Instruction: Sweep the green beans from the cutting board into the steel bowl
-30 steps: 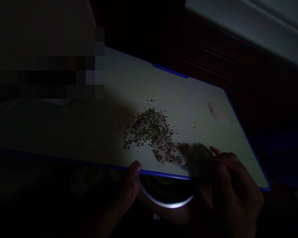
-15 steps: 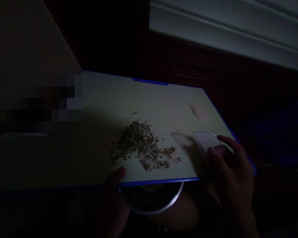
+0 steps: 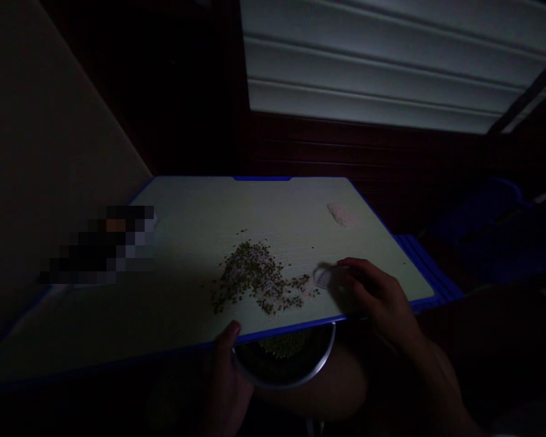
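On the pale, blue-edged tabletop (image 3: 195, 209) lies a spread-out heap of small green beans (image 3: 250, 267) mixed with pale grains. My right hand (image 3: 382, 297) holds a thin, translucent, lid-like disc (image 3: 322, 277), its curved edge down at the heap's right end. Below the table's near edge is a dark, metal-rimmed bowl (image 3: 284, 349) with more green beans inside. My left hand (image 3: 232, 376) is at the bowl's left side, its thumb at the table edge and its other fingers hidden below; it appears to hold the bowl.
A small pile of pale pinkish grains (image 3: 339, 214) sits toward the far right of the tabletop. On the left is a pixelated object (image 3: 104, 249). Blue plastic (image 3: 477, 224) stands at the right, and white slats (image 3: 368, 73) are behind. The room is dim.
My right hand has moved left with the disc, from bare tabletop to the heap's right end. My left thumb has shifted back to the table edge. The camera has tilted upward.
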The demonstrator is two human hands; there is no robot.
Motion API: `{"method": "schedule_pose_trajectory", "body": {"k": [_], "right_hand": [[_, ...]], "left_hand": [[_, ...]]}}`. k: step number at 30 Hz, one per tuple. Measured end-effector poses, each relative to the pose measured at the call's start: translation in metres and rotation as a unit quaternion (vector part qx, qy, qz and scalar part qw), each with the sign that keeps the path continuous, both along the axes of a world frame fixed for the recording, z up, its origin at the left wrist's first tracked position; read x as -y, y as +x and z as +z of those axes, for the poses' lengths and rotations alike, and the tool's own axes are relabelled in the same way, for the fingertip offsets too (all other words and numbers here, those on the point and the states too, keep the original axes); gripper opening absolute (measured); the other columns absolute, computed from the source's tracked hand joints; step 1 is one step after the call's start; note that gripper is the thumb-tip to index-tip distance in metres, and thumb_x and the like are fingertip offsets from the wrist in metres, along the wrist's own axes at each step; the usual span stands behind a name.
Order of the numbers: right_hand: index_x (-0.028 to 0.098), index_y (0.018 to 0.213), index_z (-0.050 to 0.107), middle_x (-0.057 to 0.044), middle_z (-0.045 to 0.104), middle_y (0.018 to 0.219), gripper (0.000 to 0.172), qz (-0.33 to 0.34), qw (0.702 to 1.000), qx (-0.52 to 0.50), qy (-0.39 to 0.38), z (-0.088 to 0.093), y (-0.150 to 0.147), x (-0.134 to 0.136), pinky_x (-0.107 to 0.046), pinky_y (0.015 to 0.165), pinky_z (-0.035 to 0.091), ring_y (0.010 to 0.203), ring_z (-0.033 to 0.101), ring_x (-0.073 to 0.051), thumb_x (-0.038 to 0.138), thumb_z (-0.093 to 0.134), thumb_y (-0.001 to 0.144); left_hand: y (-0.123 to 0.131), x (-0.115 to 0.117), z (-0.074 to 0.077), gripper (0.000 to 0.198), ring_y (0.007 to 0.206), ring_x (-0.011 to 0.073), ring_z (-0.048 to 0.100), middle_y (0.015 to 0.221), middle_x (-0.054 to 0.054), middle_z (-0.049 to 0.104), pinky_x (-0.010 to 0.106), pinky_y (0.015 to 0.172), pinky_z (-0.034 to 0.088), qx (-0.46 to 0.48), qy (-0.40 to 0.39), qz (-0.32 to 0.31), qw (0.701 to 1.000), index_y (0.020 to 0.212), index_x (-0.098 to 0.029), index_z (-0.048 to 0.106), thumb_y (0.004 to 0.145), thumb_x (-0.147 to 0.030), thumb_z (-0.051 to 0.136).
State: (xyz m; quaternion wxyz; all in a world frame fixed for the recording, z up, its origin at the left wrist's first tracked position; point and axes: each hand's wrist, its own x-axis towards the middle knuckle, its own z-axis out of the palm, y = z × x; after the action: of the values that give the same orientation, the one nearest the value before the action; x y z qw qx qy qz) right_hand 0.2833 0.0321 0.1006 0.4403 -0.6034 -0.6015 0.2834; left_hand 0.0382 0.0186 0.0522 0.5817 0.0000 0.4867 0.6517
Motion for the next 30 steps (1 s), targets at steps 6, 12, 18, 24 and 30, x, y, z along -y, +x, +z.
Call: {"method": "schedule_pose_trajectory", "body": {"k": [6,12,18,24,30], "right_hand": [[0.025,0.117,0.077,-0.005,0.081,0.111,0.029,0.019,1.000,0.003,0.020,-0.001,-0.006,0.003,-0.038,0.087,0.058,0.098,0.074,-0.022,0.028,0.063,0.092],[0.021,0.114,0.076,-0.004,0.079,0.100,0.029,-0.021,0.999,0.008,0.031,-0.003,-0.001,0.006,-0.033,0.078,0.056,0.088,0.073,-0.021,0.023,0.057,0.091],[0.021,0.113,0.076,-0.005,0.081,0.106,0.028,-0.013,0.999,0.018,0.035,-0.004,-0.002,0.006,-0.035,0.084,0.058,0.094,0.075,-0.021,0.024,0.061,0.090],[0.023,0.112,0.078,-0.005,0.082,0.110,0.026,0.010,0.999,0.021,0.043,-0.002,-0.004,0.008,-0.037,0.089,0.059,0.100,0.077,-0.023,0.026,0.062,0.091],[0.023,0.111,0.079,-0.004,0.083,0.108,0.025,0.005,0.999,0.024,0.043,-0.004,0.003,0.011,-0.034,0.084,0.060,0.097,0.077,-0.022,0.024,0.062,0.092]], "left_hand": [[0.012,0.006,0.006,0.042,0.121,0.0259,0.072,0.107,0.002,0.084,0.044,0.119,0.047,0.079,-0.003,-0.017,0.997,0.136,-0.023,0.070,0.094,-0.024,0.066],[0.031,0.010,0.003,0.039,0.104,0.0273,0.078,0.102,0.007,0.084,0.046,0.112,0.054,0.096,-0.029,-0.083,0.992,0.133,-0.016,0.070,0.095,-0.028,0.066],[0.029,0.008,0.003,0.024,0.098,0.0207,0.076,0.103,0.002,0.083,0.039,0.107,0.056,0.053,-0.008,-0.076,0.996,0.116,-0.022,0.076,0.093,-0.023,0.069],[0.029,0.004,0.005,0.025,0.097,0.0197,0.074,0.100,0.001,0.082,0.040,0.109,0.054,0.050,-0.019,-0.063,0.997,0.118,-0.022,0.074,0.093,-0.019,0.068],[0.028,0.001,-0.006,0.037,0.114,0.0248,0.073,0.107,0.002,0.081,0.041,0.112,0.053,0.032,0.001,-0.062,0.998,0.126,-0.022,0.071,0.089,-0.019,0.072]]}}
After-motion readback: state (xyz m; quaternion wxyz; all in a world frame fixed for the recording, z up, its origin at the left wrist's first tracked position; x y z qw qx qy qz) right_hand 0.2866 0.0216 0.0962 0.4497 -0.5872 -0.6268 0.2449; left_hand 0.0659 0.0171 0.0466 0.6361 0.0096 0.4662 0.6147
